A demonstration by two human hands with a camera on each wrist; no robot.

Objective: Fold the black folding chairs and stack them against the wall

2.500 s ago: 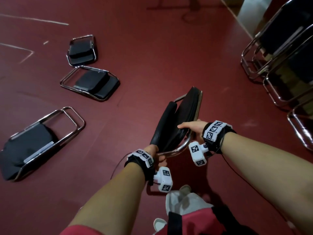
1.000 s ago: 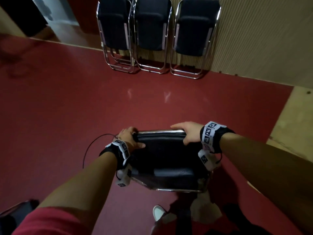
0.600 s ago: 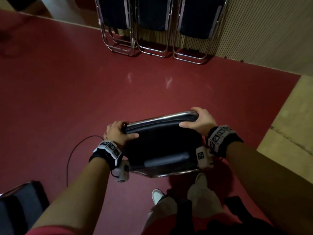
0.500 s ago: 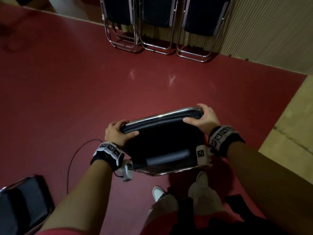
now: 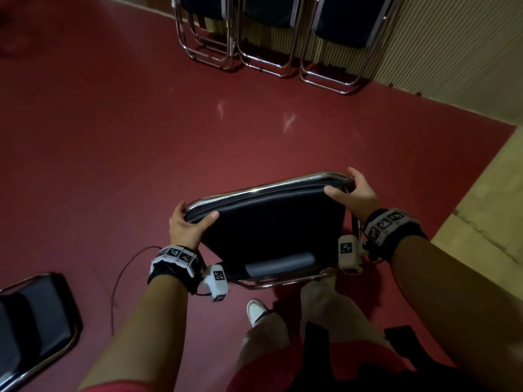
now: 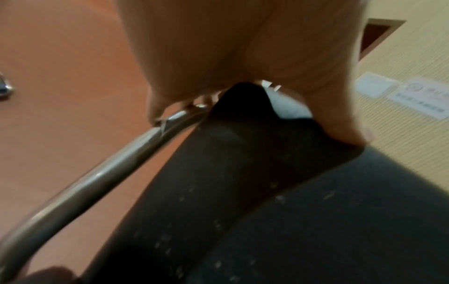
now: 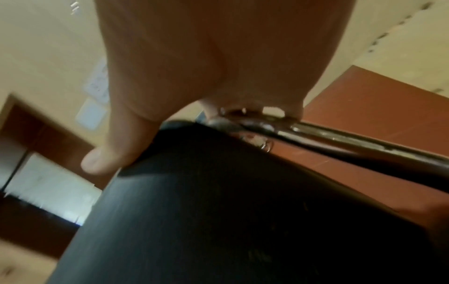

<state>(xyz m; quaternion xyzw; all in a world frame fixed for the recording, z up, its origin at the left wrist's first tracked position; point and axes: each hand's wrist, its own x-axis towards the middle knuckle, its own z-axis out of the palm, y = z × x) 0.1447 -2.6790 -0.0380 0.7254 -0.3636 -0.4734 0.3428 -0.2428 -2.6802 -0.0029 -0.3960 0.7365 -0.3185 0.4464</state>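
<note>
I carry a folded black chair (image 5: 271, 227) with a chrome frame, held off the red floor in front of my legs. My left hand (image 5: 188, 224) grips its top left corner, thumb on the black pad and fingers behind the chrome tube (image 6: 102, 178). My right hand (image 5: 353, 190) grips the top right corner the same way, with the thumb (image 7: 109, 153) pressed on the pad (image 7: 243, 211). Three folded black chairs (image 5: 271, 38) lean in a row against the ribbed wall (image 5: 452, 52) ahead.
Another black chair (image 5: 34, 323) lies on the floor at the lower left. A thin dark cable (image 5: 121, 273) trails on the floor by my left wrist. Beige flooring (image 5: 486, 216) borders the red floor on the right. My white shoe (image 5: 256, 311) shows below the chair.
I turned from the chairs lying on the floor toward the wall. The row of leaning chairs has come closer, and the held chair has tilted with its right end farther forward.
</note>
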